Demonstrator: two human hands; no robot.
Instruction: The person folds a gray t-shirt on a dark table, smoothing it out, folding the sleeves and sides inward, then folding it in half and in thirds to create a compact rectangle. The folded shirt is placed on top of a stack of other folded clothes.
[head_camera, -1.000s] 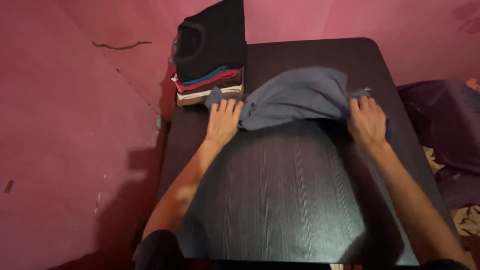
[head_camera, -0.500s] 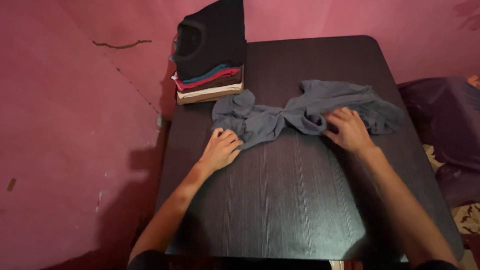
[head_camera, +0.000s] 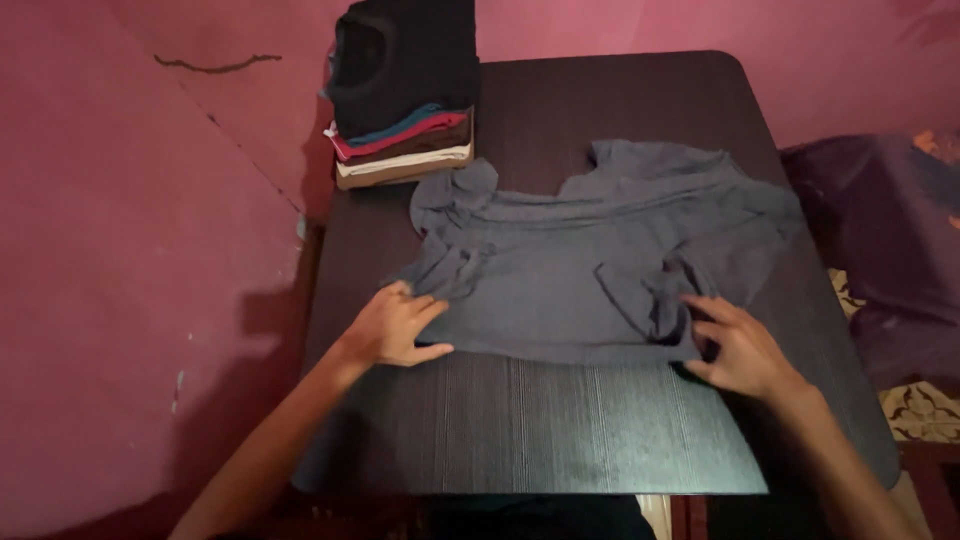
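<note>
Grey shirt (head_camera: 590, 265) now spread wider across dark table (head_camera: 560, 440), pink walls (head_camera: 130, 250).

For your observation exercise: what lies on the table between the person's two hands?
In the head view, the lower edge of the grey shirt spans from the left hand to the right hand, on the dark table.

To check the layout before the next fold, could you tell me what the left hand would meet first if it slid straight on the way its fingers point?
The left hand points up-right across the table, so it would first run into the rumpled grey t-shirt that its fingertips already touch.
</note>
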